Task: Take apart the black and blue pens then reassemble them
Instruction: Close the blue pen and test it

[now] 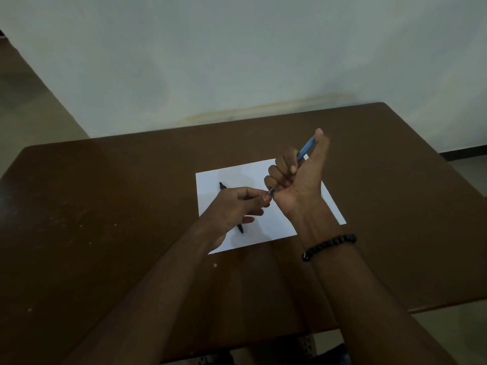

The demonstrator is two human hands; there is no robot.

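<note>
Right hand (295, 180) clenched around blue pen (305, 148), raised above white paper (279, 222); left hand (237, 204) pinching its lower tip. Black pen (222, 186) flat on paper, tabletop (105, 206) beneath.

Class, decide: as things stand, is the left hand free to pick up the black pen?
Probably not yet: the left hand pinches the blue pen tip, though the black pen lies directly beneath it on the paper.

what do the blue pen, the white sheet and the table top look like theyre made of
Blue pen: probably plastic, given its even, opaque light-blue barrel.
White sheet: looks like paper, thin, matte and lying flat with crisp corners.
Table: smooth brown top with a faint sheen and pale scuffs, possibly laminate or painted board; no wood grain shows.
</note>
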